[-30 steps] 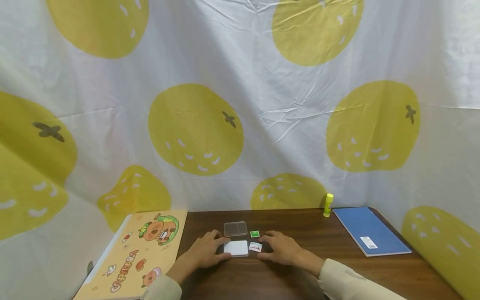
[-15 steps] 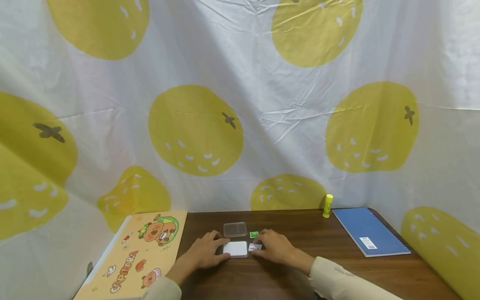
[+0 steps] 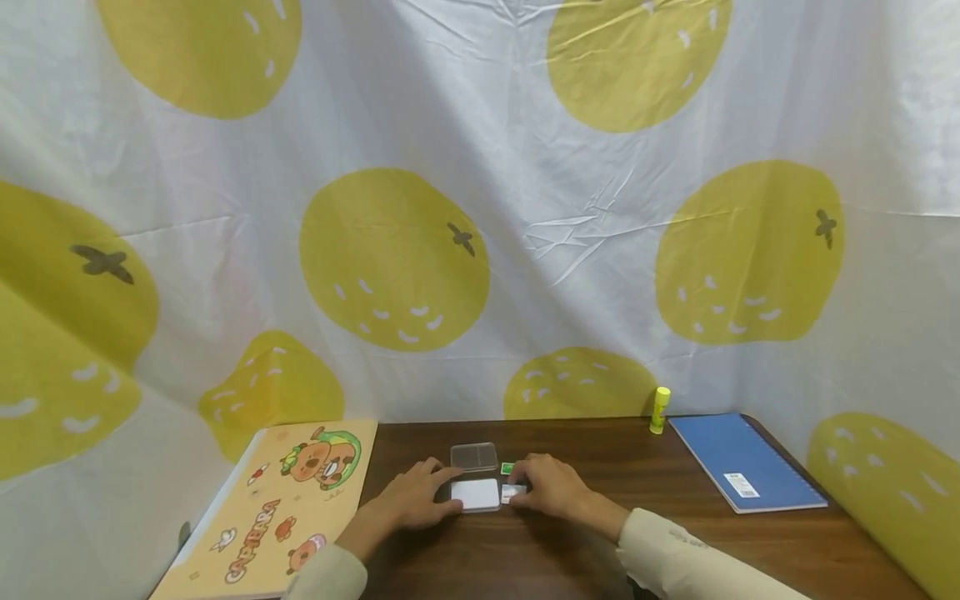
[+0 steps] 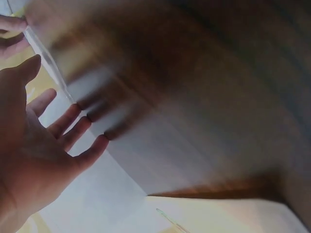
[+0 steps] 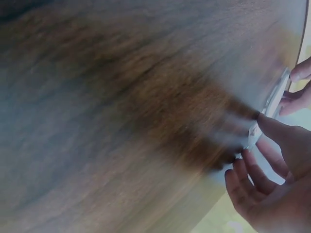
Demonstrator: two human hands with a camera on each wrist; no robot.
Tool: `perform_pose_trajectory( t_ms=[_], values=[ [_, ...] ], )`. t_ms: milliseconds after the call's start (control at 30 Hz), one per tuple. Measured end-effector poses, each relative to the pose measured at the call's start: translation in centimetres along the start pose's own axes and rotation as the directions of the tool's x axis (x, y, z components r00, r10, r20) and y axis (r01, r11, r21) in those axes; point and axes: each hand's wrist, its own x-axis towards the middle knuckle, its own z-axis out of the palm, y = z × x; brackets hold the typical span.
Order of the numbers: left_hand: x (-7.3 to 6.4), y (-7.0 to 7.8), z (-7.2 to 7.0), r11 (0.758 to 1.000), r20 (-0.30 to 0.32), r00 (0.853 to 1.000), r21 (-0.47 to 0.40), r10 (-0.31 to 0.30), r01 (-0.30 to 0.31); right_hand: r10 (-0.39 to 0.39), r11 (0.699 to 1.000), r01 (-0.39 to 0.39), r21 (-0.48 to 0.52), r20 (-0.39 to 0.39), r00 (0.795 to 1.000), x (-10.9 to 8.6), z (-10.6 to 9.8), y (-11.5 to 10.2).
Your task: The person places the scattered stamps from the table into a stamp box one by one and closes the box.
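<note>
In the head view, a small flat clear box (image 3: 476, 494) with a white insert lies mid-table, its clear lid (image 3: 474, 456) just behind it. My left hand (image 3: 420, 493) rests at the box's left side, index finger and thumb at its corners; its fingers (image 4: 68, 121) look relaxed in the left wrist view. A small pale stamp-like picture paper (image 3: 512, 493) lies right of the box. Over it my right hand (image 3: 553, 487) bends, thumb and fingers seeming to pinch it and partly hiding it. A green stamp-like paper (image 3: 507, 468) lies just behind, partly covered by the right fingertips.
A large album with capybara drawings (image 3: 285, 500) covers the table's left side. On the right lies a blue spiral notebook (image 3: 742, 458), and a yellow glue stick (image 3: 659, 410) stands upright beside it. A lemon-print curtain (image 3: 510, 250) hangs behind the brown table (image 3: 465, 558).
My right hand has moved left, from beside the pale paper onto it, and its fingers have drawn together. The left hand stays at the box.
</note>
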Motion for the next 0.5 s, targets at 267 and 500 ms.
perform_pose_trajectory(
  t_ms=[267,500],
  values=[
    [0.11,-0.59,-0.18,0.999,-0.007,0.999,-0.007,0.036,-0.036,-0.030,0.996,0.031,0.079,-0.016,0.999,-0.14,-0.16,0.57],
    [0.16,-0.62,-0.05,0.998,-0.029,0.998,0.009,0.059,-0.058,-0.056,0.986,0.060,0.154,-0.032,0.998,-0.60,-0.64,0.88]
  ],
)
